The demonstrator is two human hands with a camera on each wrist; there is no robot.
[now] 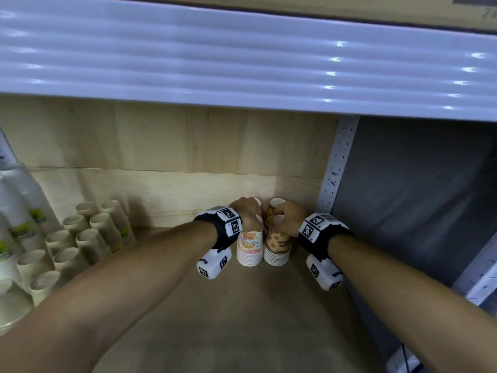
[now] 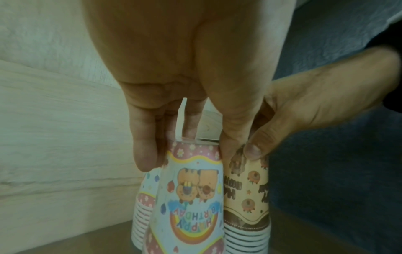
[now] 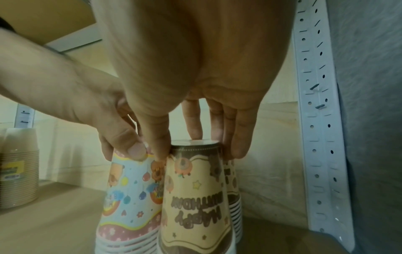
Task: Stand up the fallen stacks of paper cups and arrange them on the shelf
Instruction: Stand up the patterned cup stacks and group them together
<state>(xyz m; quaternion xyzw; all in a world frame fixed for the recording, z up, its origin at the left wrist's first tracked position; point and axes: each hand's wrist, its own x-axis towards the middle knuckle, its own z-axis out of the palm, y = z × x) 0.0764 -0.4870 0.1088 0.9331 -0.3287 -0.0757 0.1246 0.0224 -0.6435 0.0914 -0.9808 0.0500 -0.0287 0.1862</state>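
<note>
Dim, greenish, blurred, wide-angle-warped frames

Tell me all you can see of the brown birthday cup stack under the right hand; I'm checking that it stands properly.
The brown birthday cup stack is nested paper cups, cream and brown with doughnut pictures and "HAPPY BIRTHDAY" upside down. It stands upright, mouths down, rims layered at the bottom, on the wooden shelf near the back right corner. The right hand grips its top from above. The rainbow cup stack stands right beside it, apparently touching; another brown stack stands behind.
</note>
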